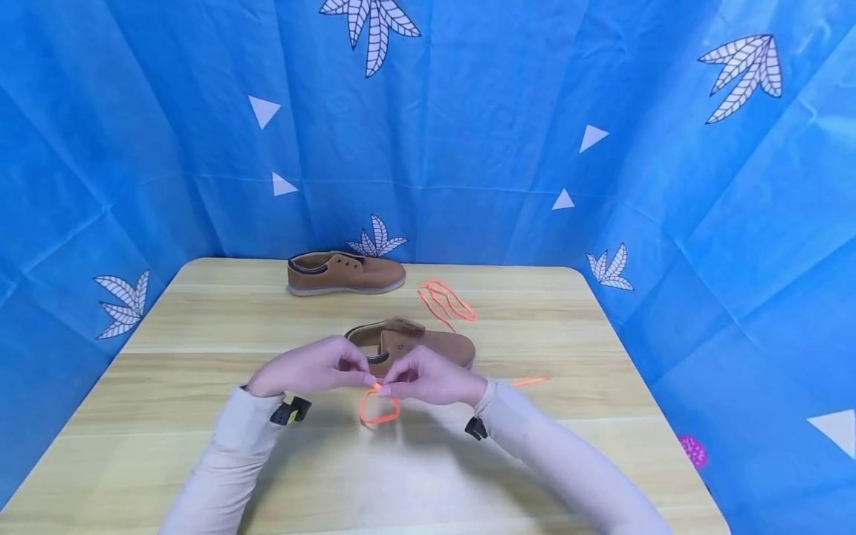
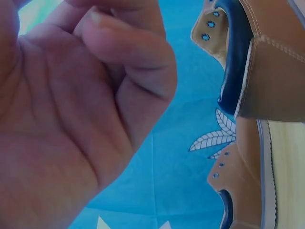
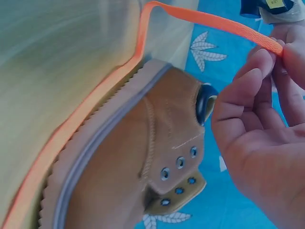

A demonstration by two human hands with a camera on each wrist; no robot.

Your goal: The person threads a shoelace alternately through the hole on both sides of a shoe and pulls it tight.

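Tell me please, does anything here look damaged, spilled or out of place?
Nothing looks spilled or damaged. Slightly askew is the near shoe: its far eyelet flap sticks up, its visible eyelets unlaced.

Concealment, cropping.
Right hand (image 1: 433, 377) covers part of near shoe (image 1: 449, 346); right wrist view cuts off shoe and held lace (image 3: 209, 19).

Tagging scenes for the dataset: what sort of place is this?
Probably a staged recording booth, not an ordinary room: blue leaf-print curtain hangs behind and to both sides of a wood-grain table, and the person wears black wrist cameras.
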